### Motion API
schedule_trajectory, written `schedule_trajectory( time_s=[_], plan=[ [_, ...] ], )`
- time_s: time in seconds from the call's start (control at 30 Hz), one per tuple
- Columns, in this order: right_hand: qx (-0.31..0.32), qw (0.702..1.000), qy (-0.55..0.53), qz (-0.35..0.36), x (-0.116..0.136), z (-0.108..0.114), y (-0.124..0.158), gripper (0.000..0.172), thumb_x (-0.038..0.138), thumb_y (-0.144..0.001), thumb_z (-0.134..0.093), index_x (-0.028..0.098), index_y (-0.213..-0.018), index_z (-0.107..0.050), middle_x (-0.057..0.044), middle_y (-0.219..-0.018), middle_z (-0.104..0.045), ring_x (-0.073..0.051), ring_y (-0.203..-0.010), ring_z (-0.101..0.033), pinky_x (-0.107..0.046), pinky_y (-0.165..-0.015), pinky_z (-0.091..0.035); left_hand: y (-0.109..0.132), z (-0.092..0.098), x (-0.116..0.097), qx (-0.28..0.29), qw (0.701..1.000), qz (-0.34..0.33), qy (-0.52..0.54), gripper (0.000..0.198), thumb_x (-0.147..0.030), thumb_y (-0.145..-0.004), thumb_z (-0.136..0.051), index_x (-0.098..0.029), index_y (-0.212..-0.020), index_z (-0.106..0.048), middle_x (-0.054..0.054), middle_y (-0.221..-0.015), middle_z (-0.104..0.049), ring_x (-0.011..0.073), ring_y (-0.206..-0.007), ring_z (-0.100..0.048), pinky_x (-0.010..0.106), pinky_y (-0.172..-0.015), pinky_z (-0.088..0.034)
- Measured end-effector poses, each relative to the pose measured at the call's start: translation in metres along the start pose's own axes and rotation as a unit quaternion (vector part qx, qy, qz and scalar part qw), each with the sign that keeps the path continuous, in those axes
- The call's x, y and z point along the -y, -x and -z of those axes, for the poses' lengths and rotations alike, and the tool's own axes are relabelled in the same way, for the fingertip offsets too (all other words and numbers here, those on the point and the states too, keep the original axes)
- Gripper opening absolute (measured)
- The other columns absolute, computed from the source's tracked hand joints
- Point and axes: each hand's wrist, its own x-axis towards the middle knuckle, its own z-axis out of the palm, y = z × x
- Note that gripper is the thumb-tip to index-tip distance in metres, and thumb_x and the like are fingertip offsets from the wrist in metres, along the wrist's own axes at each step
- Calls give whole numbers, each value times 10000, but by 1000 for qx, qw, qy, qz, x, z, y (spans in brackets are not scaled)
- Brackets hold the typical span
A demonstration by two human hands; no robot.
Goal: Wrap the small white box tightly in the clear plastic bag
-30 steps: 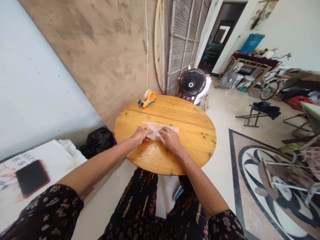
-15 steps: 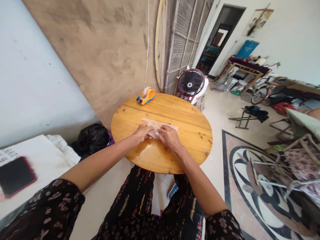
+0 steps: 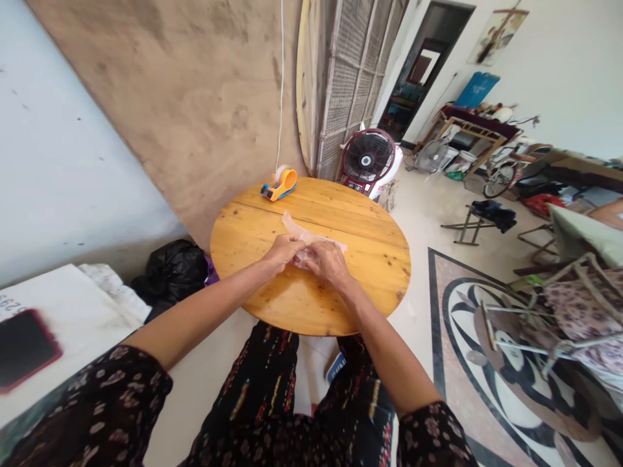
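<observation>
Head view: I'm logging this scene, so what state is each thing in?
table: standing, in use.
plastic sheet: bunched between both hands, one end raised, the other lying on the table.
left hand: closed on the plastic sheet.
right hand: closed on the plastic sheet.
tape dispenser: resting near the table's far edge, untouched.
fan: upright on the floor; cannot tell if it is running.

home living room | fan (image 3: 366,160) | bicycle (image 3: 501,175) | patterned floor (image 3: 487,363)
</observation>
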Motion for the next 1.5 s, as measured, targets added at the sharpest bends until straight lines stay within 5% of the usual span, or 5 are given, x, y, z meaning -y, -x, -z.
schedule_trajectory(
  time_s=[0.33, 0.63, 0.77, 1.1, 1.5],
  plan=[
    [-22, 999, -35, -22, 0, -2, 3, 567, 223, -759, -636, 135, -1295, -474, -126, -1126, -692, -264, -1093, -603, -393, -992, -376, 6, 1, -5, 58, 996, -37, -52, 258, -243, -779, -668, -157, -604, -500, -42, -448, -520, 64, -380, -494, 173, -417, -399],
    [29, 999, -20, 9, -12, 10, 2, 790, 215, -744, -638, 97, -1454, -312, -133, -1107, -696, -254, -1032, -633, -387, -978, -392, 2, 13, -14, 144, 985, -19, -92, 36, -157, -668, -589, -131, -653, -610, 2, -533, -606, 130, -482, -586, 246, -498, -505],
    [40, 999, -21, 7, -13, 12, 3, 817, 203, -736, -635, 83, -1467, -290, -142, -1135, -689, -268, -1056, -625, -386, -975, -401, 2, 18, -8, 186, 968, -94, -143, 146, -134, -640, -525, -134, -718, -647, -25, -525, -587, 114, -493, -572, 223, -526, -477],
    [29, 998, -46, -23, -19, 8, 9, 829, 241, -743, -658, 155, -1481, -290, -146, -1254, -627, -275, -1165, -567, -420, -1017, -385, -2, 14, 19, 50, 813, -426, -395, 152, -199, -796, -566, -176, -780, -716, 40, -817, -622, 154, -730, -576, 274, -676, -457],
    [29, 993, -110, -6, -23, 32, 22, 696, 265, -767, -686, 198, -1410, -429, -130, -1329, -585, -281, -1266, -509, -477, -1069, -370, 2, 12, 26, 38, 666, -584, -463, 233, -99, -907, -445, -123, -846, -668, 110, -953, -626, 215, -923, -533, 344, -853, -475]
  ],
)
